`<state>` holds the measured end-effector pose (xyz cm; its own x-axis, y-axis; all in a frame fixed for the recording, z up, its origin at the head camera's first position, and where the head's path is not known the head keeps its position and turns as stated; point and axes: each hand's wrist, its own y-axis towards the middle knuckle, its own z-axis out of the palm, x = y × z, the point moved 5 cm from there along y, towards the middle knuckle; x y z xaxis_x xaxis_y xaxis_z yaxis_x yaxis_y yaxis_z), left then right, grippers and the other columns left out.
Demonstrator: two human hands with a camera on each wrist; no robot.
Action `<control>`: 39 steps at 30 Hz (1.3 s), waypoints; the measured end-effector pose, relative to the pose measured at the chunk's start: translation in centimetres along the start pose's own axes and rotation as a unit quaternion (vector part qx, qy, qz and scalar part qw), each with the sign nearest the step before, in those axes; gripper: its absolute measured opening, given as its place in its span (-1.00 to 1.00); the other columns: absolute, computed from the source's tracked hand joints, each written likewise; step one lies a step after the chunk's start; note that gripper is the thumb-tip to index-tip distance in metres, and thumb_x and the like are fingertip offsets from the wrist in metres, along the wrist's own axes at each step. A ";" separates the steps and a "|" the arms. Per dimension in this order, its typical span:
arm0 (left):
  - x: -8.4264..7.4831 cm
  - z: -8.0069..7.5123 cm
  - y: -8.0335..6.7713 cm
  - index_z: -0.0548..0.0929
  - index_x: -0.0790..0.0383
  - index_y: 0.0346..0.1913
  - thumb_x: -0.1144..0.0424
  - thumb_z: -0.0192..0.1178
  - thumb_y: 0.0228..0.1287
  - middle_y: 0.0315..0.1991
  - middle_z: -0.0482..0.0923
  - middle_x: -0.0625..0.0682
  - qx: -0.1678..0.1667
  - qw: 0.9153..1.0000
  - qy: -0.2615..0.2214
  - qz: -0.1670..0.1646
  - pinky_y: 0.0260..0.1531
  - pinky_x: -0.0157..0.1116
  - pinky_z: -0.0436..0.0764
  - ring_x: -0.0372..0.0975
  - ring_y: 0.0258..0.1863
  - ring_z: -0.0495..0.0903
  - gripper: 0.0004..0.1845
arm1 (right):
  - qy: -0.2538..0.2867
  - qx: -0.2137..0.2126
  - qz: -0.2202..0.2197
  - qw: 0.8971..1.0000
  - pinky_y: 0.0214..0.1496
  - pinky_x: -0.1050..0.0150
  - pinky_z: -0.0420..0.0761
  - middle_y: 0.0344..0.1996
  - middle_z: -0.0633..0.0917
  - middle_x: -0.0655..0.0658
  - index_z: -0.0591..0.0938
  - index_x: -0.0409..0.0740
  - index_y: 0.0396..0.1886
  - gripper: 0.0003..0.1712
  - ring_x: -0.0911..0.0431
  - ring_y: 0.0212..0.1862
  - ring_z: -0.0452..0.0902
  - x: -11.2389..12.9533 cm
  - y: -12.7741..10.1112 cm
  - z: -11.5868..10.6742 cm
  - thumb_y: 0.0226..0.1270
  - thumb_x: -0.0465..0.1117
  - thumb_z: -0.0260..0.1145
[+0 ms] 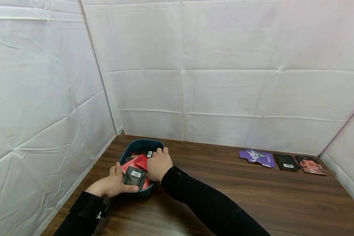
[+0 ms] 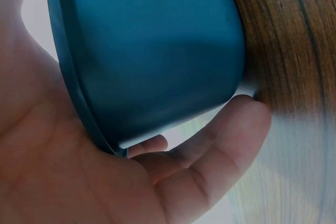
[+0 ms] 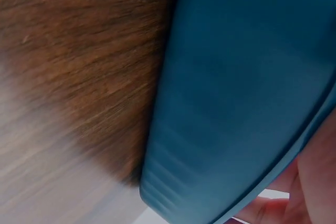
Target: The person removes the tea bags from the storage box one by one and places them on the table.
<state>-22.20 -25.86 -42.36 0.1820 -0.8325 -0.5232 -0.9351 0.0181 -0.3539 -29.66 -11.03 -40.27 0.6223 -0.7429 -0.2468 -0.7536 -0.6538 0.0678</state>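
Note:
A dark blue bin (image 1: 141,142) stands at the table's back left with several red packets (image 1: 141,161) and a dark packet with a barcode label (image 1: 134,176) piled in it. My left hand (image 1: 113,183) grips the bin's near-left wall. In the left wrist view the palm (image 2: 52,171) lies against the bin's outer wall (image 2: 157,51) and the fingers (image 2: 220,145) curl under its base. My right hand (image 1: 159,164) holds the bin's right side with fingers curled over the rim. The right wrist view shows the bin wall (image 3: 241,93) and a sliver of that hand (image 3: 317,182).
On the brown wooden table (image 1: 224,196), three flat packets lie in a row at the back right: a purple one (image 1: 257,157), a black one (image 1: 286,162) and a dark pinkish one (image 1: 310,165). White fabric walls close in the left, back and right sides.

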 end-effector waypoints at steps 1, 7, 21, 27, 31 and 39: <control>0.0 0.0 0.0 -0.47 0.68 0.41 -0.37 0.39 0.03 0.39 -0.34 0.66 -0.001 1.000 0.000 0.001 0.15 0.24 0.34 0.43 0.22 0.19 0.53 | 0.002 -0.002 0.000 1.000 0.07 0.00 0.23 -0.25 0.66 0.02 0.77 0.17 -0.26 -0.68 0.06 -0.16 0.30 0.0 0.0 0.0 0.25 0.24 0.34; 0.2 0.1 0.2 -0.46 0.69 0.41 -0.36 0.39 0.04 0.39 -0.36 0.67 -0.004 1.000 0.003 0.005 0.14 0.23 0.35 0.43 0.22 0.21 0.52 | 0.014 -0.020 -0.001 1.000 0.03 0.02 0.22 -0.32 0.67 0.05 0.74 0.17 -0.40 -0.77 0.07 -0.21 0.29 0.0 0.2 0.3 0.26 0.17 0.38; 0.5 0.3 0.4 -0.41 0.69 0.42 -0.44 0.36 -0.03 0.41 -0.35 0.63 0.001 1.000 0.004 -0.005 0.13 0.27 0.33 0.44 0.27 0.11 0.56 | -0.050 -0.107 -0.037 0.992 -0.14 0.12 0.25 -0.41 0.62 0.04 0.75 0.04 -0.30 -0.64 0.12 -0.35 0.31 -0.1 -0.3 -1.7 0.44 0.17 0.23; 0.9 0.2 0.9 -0.41 0.68 0.43 -0.50 0.35 -0.10 0.42 -0.38 0.64 -0.004 1.000 -0.002 -0.005 0.12 0.30 0.32 0.47 0.30 0.06 0.60 | 0.006 -0.123 -0.041 0.992 -0.27 0.17 0.16 -0.61 0.54 0.10 0.61 0.03 -0.43 -0.57 0.21 -0.50 0.38 -1.8 -0.5 -2.4 0.57 0.14 0.07; 0.7 0.3 0.7 -0.43 0.67 0.43 -0.47 0.34 -0.05 0.41 -0.42 0.64 0.005 1.000 -0.001 -0.003 0.14 0.26 0.33 0.44 0.28 0.11 0.58 | 0.085 -0.185 -0.023 0.979 -0.37 0.18 0.14 -0.77 0.38 0.12 0.46 0.01 -0.52 -0.53 0.20 -0.64 0.38 -5.0 -1.2 -1.6 0.61 0.12 -0.01; 0.2 0.1 0.3 -0.41 0.71 0.41 -0.40 0.36 0.03 0.39 -0.34 0.68 -0.006 1.000 0.019 0.001 0.05 0.21 0.43 0.36 0.11 0.31 0.52 | 0.237 -0.219 0.057 0.945 -0.34 0.05 0.53 -0.66 0.50 0.02 0.49 -0.05 -0.57 -0.54 0.04 -0.54 0.51 -15.6 -2.9 3.1 0.58 0.02 0.10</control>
<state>-22.39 -26.01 -42.64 0.1690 -0.8530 -0.4938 -0.9388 0.0132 -0.3442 -37.81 2.93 -39.61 0.6446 -0.7261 0.2392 -0.7267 -0.4848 0.4867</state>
